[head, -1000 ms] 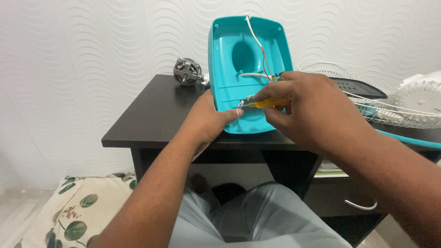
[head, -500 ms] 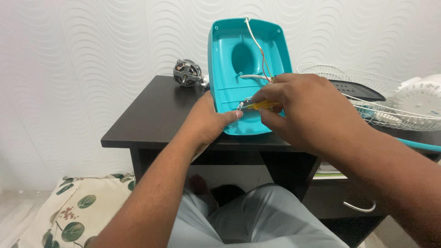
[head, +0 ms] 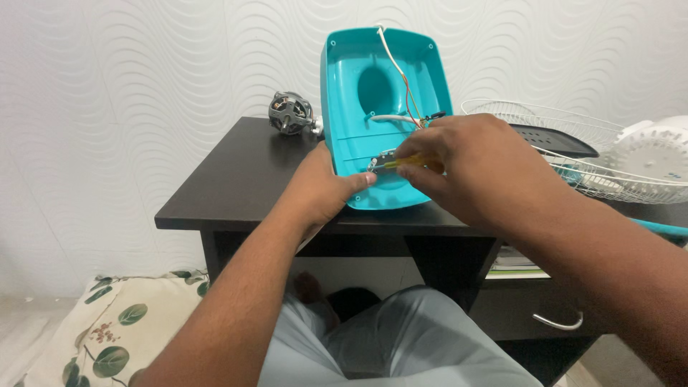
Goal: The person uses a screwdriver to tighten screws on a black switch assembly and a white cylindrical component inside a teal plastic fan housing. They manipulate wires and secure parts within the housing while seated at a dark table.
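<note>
Change: almost none; both hands stay put.
Left hand (head: 326, 190): steadies teal fan base (head: 383, 115) at surface (head: 236, 179) front edge.
Right hand (head: 466, 161): still holds yellow screwdriver (head: 401, 163), tip inside base.

The desk's left half (head: 236, 179) is left bare up to the motor (head: 290, 113). The right side is blocked by the wire grille (head: 573, 143) and white fan part (head: 656, 154).

Only 1 view is looking on, from the person's head, tilting down and forward across the lap toward the far wall. It is sitting close above the hands, left hand (head: 322, 190) and right hand (head: 466, 168), taking in the dark table (head: 236, 179) at centre and the floor cushion (head: 93, 326) near left.
</note>
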